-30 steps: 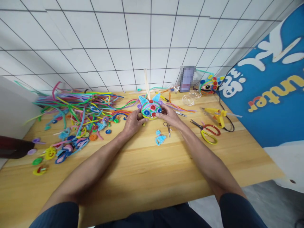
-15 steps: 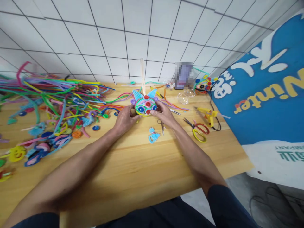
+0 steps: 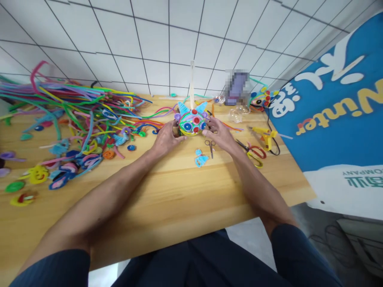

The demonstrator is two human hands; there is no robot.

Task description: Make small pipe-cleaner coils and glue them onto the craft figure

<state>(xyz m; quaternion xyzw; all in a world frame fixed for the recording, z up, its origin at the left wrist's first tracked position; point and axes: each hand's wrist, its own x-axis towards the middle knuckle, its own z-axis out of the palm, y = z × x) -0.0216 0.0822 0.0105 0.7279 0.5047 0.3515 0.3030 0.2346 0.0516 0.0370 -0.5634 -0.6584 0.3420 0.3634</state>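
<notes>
A round craft piece (image 3: 191, 122) made of coiled coloured pipe cleaners, with two blue pointed ears and red and blue discs on its face, stands on the wooden table (image 3: 167, 191). My left hand (image 3: 166, 137) grips its left side with curled fingers. My right hand (image 3: 219, 134) holds its right side, fingers wrapped against the edge. A pale stick (image 3: 192, 83) rises behind the piece. A small blue pipe-cleaner shape (image 3: 200, 158) and small scissors (image 3: 210, 146) lie just in front of my hands.
A big heap of coloured pipe cleaners (image 3: 74, 115) and coiled discs covers the table's left half. Red-and-yellow scissors (image 3: 254, 153), a yellow glue gun (image 3: 265, 134), clear half-domes (image 3: 235, 115) and another colourful craft (image 3: 261, 98) lie right. A blue banner (image 3: 338, 103) stands beyond the table's right edge.
Both hands stay on the craft piece. The view has shifted, so the piece sits a little higher and further right in the picture, and more of the pipe-cleaner heap shows.
</notes>
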